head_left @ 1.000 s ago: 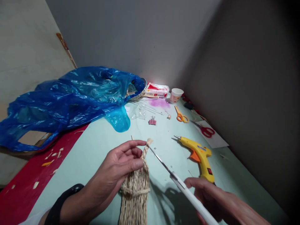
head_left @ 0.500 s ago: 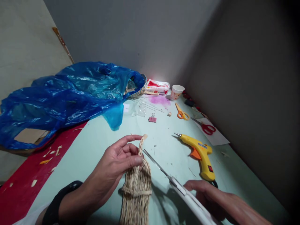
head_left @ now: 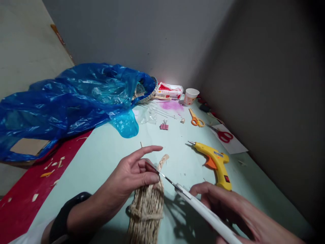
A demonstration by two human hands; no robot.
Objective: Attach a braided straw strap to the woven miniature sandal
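Observation:
My left hand (head_left: 138,171) pinches the top of a flat woven straw piece (head_left: 147,203), its index finger stretched out above. A short braided straw end (head_left: 163,162) sticks up past my thumb, leaning right. White-handled scissors (head_left: 200,205) are in my right hand (head_left: 215,203), whose fingers curl around the handles. Their blades reach across the base of the braided end, close to my left thumb and fingers. Whether the blades touch the straw I cannot tell.
A yellow glue gun (head_left: 215,162) lies to the right. Beyond are orange scissors (head_left: 196,119), red-handled scissors (head_left: 223,135), a pink binder clip (head_left: 164,125) and a paper cup (head_left: 191,97). A blue plastic bag (head_left: 76,98) covers the left side, around a basket (head_left: 152,91).
The scissors have moved up and left, so their blades now cross the braided end. My left index finger has come off its tip and straightened, and the braid leans further right.

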